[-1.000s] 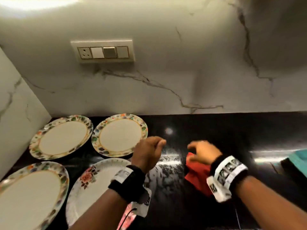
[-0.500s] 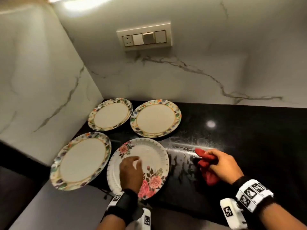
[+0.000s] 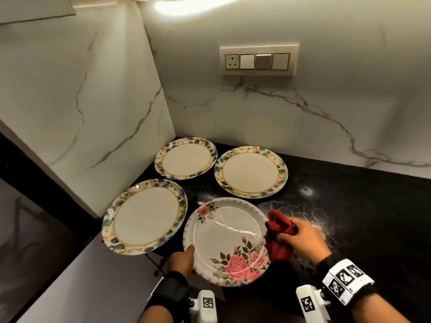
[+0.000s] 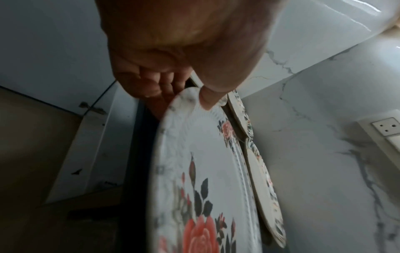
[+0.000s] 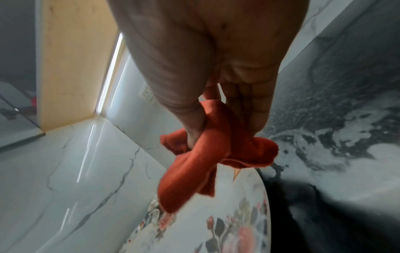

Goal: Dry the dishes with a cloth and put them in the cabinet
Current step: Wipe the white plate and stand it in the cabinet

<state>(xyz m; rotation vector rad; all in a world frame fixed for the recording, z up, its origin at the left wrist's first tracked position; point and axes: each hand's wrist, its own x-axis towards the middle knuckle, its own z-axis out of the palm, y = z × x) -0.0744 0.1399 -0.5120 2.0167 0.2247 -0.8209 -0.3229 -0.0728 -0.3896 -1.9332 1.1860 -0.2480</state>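
Though perhaps touching, three bordered plates (image 3: 144,216) behind rose plate (image 3: 227,241).

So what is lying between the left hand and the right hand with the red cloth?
In the head view, only the rose plate lies between the left hand, which grips its rim, and the right hand holding the red cloth.

Black countertop (image 3: 363,206) bears three leaf-rimmed plates (image 3: 250,171).

Rose-pattern plate (image 3: 227,241) tilted up off black counter, red cloth (image 3: 277,238) bunched at its right rim, three leaf-bordered plates (image 3: 144,216) flat behind and left.
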